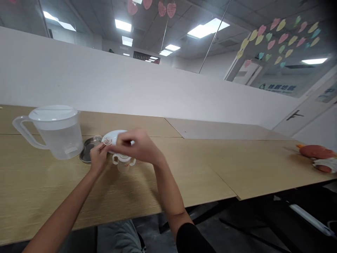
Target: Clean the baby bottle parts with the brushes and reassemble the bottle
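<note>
My left hand is closed, its fingertips pinching a small round, whitish translucent piece; its exact kind is too small to make out. Just to the right, my right hand hovers above a baby cup, fingers curled and smeared by motion, so whether it holds anything does not show. The clear two-handled baby cup stands upright on the table with a white collar. Behind the hands lies a white plate or bowl, partly covered. A metal tray sits left of my left hand, with a clear dome-shaped cap at its far edge.
At the left stands a large lidded plastic pitcher holding clear liquid. The wooden table runs along a white wall with glass above. On the far right lies a reddish-orange plush-like object.
</note>
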`<action>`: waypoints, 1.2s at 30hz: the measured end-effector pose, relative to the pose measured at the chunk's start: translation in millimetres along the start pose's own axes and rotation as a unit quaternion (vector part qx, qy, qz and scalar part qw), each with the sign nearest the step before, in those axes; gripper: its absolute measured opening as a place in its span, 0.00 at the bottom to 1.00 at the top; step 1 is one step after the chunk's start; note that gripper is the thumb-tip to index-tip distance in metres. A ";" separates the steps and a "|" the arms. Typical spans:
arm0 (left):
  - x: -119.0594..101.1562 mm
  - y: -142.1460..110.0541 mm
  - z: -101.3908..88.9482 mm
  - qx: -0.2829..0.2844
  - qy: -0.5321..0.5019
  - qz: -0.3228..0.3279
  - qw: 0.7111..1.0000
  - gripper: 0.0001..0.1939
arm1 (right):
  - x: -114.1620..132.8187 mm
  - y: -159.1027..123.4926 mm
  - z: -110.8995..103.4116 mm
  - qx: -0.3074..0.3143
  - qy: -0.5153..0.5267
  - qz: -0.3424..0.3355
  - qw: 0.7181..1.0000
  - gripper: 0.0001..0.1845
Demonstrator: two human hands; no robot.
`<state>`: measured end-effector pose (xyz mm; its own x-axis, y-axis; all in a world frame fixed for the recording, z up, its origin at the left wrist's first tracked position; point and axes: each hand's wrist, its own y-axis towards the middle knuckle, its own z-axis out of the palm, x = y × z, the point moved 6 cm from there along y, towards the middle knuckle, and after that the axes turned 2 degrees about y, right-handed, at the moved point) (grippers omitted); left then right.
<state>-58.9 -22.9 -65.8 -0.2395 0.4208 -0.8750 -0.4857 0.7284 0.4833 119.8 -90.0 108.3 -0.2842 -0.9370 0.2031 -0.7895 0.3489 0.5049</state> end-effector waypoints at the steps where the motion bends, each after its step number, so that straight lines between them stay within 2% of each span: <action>1: -2.3 -0.3 -0.2 0.002 0.014 0.007 1.000 0.17 | -15.8 11.7 7.3 -0.018 -0.009 0.055 0.998 0.22; 2: -4.3 -0.5 -0.5 0.002 0.029 0.012 1.000 0.17 | -30.6 20.7 17.3 -0.021 -0.021 0.103 0.994 0.20; 3: -6.0 -0.6 -0.6 0.001 0.042 0.017 0.999 0.17 | -41.2 28.1 31.0 0.001 -0.021 0.117 0.993 0.19; 6: -8.6 -0.4 0.2 0.003 0.056 0.027 0.998 0.18 | -60.6 40.4 63.3 0.025 -0.025 0.105 0.994 0.13; 9: -8.8 -0.3 0.9 0.005 0.069 0.032 0.997 0.18 | -67.4 43.4 75.9 0.023 -0.073 0.104 0.992 0.12; 12: -9.9 0.2 1.1 0.011 0.093 0.043 0.995 0.18 | -63.1 43.3 71.0 -0.001 -0.091 0.105 0.990 0.14; 18: -17.0 2.6 2.9 0.018 0.113 0.121 0.986 0.13 | -44.8 39.6 52.6 -0.054 -0.085 0.078 0.992 0.14; 26: -7.1 6.1 1.5 -0.008 0.139 0.137 0.981 0.11 | -31.1 35.7 40.5 -0.056 -0.114 0.071 0.989 0.16; 36: -7.3 4.8 4.5 0.006 0.153 0.142 0.978 0.11 | -21.2 30.2 17.2 -0.111 -0.078 0.085 0.987 0.15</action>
<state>-55.7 -20.0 -57.0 -0.6050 0.4260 -0.6726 -0.3543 0.6125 0.7066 92.7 -59.9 104.8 -0.4963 -0.8497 0.1782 -0.5895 0.4805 0.6493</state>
